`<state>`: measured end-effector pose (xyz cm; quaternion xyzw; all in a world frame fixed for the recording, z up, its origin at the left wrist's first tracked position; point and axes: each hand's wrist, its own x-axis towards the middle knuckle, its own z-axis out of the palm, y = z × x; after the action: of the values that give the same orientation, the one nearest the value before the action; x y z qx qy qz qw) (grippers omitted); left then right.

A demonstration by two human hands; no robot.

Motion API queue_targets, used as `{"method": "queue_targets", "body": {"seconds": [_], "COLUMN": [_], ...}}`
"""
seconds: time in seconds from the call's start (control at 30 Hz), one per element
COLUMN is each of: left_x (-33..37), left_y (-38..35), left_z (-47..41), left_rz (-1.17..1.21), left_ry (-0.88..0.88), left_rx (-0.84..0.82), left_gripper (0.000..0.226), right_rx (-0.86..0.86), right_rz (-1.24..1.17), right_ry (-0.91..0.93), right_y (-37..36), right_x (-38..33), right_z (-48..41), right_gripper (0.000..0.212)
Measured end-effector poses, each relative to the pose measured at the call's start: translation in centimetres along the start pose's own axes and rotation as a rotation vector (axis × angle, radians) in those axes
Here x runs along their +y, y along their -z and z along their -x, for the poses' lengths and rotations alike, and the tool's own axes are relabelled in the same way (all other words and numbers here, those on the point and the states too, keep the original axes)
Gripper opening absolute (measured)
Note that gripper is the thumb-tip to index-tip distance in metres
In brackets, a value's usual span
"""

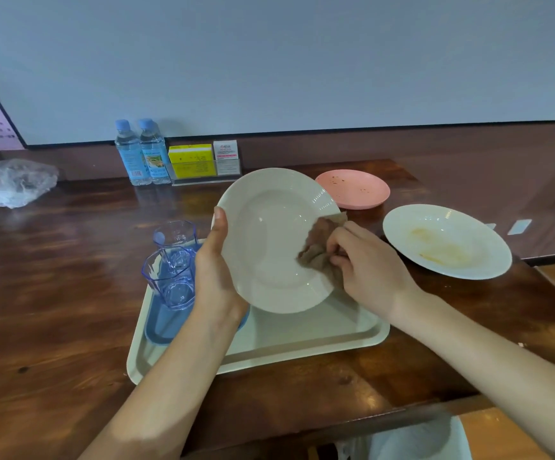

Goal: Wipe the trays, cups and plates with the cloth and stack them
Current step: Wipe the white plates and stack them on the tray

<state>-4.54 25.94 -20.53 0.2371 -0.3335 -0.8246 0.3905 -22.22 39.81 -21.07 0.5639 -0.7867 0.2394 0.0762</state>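
Brown cloth (pixel 319 257), gripped bunched in the right hand (pixel 365 263), rubs the white plate (pixel 269 240). The left hand (pixel 216 270) clamps its rim, tilting it over the cream tray (pixel 319 330) to face the wipe. Cups (pixel 171 270) nest at the tray's left; a stained plate (pixel 447 242) and a pink plate (pixel 352 189) wait beyond its right.

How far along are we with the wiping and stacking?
Likely done: two cups sit on the blue tray inside the cream tray. In hand: left hand holds a white plate, right hand rubs its rim with the cloth. Left: the crumbed pink plate and the smeared plate on the table.
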Motion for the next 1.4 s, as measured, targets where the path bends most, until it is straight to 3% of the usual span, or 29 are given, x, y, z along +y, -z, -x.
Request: {"method": "queue_targets", "body": {"seconds": [0.13,0.27,0.5,0.67,0.97,1.17,1.4], "left_x": [-0.4,-0.3,0.4,-0.1,1.3,-0.2,-0.3], "left_y": [0.0,0.1,0.1,-0.3,0.3,-0.9,-0.5], "left_z": [-0.2,0.1,-0.1,0.0,-0.4,0.4,-0.2], "left_rz": [0.015,0.018,0.032,0.047,-0.064,0.005,0.079], "left_ry": [-0.039,-0.012,-0.012,0.033,0.036,0.089,-0.026], "left_rx": [0.017,-0.014,-0.026,-0.066,0.064,-0.105,-0.168], "left_gripper": [0.067,0.063,0.059,0.066,0.062,0.065,0.054], "right_rx": [-0.065,-0.1,-0.054,-0.133,-0.206,0.022,0.221], "right_rz": [-0.156,-0.243,-0.12,-0.174,-0.388,-0.481,-0.38], "right_ry": [0.096,0.249,0.18,0.314,0.326,0.253,0.247], "right_y": [-1.9,-2.6,-0.9,-1.7,-2.9,-1.8,-2.1], "right_x": [-3.5,-6.7,-1.2,-4.0,-8.8,-9.2,-10.2], "right_z": [2.9,4.6,2.2,3.4,-1.2,-5.0,-8.0], "right_gripper": [0.014,0.014,0.016,0.004,0.027,0.02,0.017]}}
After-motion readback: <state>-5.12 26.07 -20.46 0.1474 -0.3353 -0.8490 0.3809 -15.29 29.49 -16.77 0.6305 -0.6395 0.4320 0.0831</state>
